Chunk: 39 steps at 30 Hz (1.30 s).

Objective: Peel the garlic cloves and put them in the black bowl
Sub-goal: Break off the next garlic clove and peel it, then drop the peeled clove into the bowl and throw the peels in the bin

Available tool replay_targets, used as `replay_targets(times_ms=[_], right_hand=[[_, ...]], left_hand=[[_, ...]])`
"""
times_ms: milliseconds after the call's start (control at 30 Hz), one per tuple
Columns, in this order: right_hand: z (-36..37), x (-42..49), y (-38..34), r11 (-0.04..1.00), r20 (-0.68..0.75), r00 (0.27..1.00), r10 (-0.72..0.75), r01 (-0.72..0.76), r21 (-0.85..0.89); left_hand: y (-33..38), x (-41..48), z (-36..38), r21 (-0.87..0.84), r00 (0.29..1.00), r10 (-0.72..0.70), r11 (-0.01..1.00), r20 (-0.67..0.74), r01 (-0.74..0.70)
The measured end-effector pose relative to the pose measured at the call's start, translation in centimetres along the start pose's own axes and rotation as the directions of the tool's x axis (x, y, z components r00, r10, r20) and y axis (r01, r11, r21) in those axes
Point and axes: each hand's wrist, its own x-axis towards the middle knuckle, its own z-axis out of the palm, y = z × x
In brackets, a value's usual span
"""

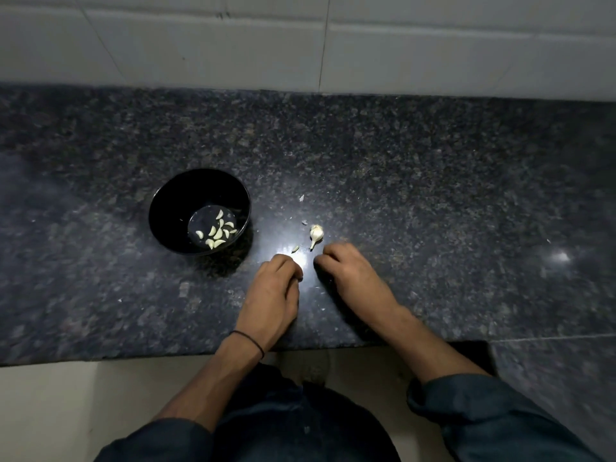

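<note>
Garlic bulb beyond curled left hand, right hand, any hold hidden

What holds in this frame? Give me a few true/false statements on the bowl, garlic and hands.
1. The black bowl holds peeled cloves. True.
2. The garlic bulb lies in the bowl. False: it lies on the countertop, right of the bowl.
3. The left hand is over the bowl. False: it is over the countertop, apart from the bowl.
4. A dark band circles the left wrist. True.
5. The right hand grips the bulb. False: the bulb lies uncovered just beyond its knuckles.
</note>
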Motion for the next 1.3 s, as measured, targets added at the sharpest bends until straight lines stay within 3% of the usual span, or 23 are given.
replay_targets(times_ms=[167, 233, 533, 733, 800, 900, 967, 1033, 1100, 1300], right_hand=[[-0.2, -4.0, -0.6, 0.973, 0.115, 0.99, -0.088, 0.11, -0.205], [0.2, -6.2, -0.3, 0.975, 0.11, 0.992, -0.067, 0.089, -0.204], [1.5, -6.5, -2.5, 0.97, -0.142, 0.985, 0.099, -0.127, -0.209], [2.3, -6.2, -4.3, 0.934, -0.217, 0.947, 0.237, -0.283, -0.216], [2.0, -5.7, -4.8, 0.919, -0.289, 0.889, 0.354, -0.388, -0.069], [0.8, -5.5, -4.6, 0.813, -0.425, 0.695, 0.58, -0.523, 0.255], [-0.1, -5.8, -3.8, 0.718, -0.469, 0.55, 0.691, -0.598, 0.356], [-0.5, -6.0, -3.0, 0.655, -0.474, 0.473, 0.743, -0.658, 0.371], [-0.5, -5.9, -2.6, 0.645, -0.459, 0.483, 0.746, -0.696, 0.316], [1.7, -4.3, -5.4, 0.711, -0.332, 0.688, 0.645, -0.7, -0.069]], left_hand=[[-0.8, 0.1, -0.7, -0.037, 0.996, 0.064, 0.997, 0.066, -0.062], [-1.0, 0.2, -0.9, -0.055, 0.994, 0.077, 0.996, 0.081, -0.073], [-2.1, 0.9, -1.2, -0.104, 0.979, 0.143, 0.986, 0.147, -0.129], [-2.1, 1.5, -1.4, -0.111, 0.972, 0.158, 0.984, 0.174, -0.14], [-2.0, 1.7, -1.4, -0.109, 0.972, 0.152, 0.985, 0.18, -0.134], [-1.9, 1.9, -1.4, -0.095, 0.969, 0.152, 0.986, 0.197, -0.135], [-1.8, 2.0, -1.4, -0.078, 0.967, 0.157, 0.986, 0.201, -0.144], [-1.7, 2.0, -1.4, -0.072, 0.966, 0.159, 0.986, 0.202, -0.147], [-1.6, 1.9, -1.4, -0.076, 0.967, 0.156, 0.987, 0.201, -0.144], [-1.9, 1.9, -1.2, -0.078, 0.967, 0.152, 0.987, 0.203, -0.139]])
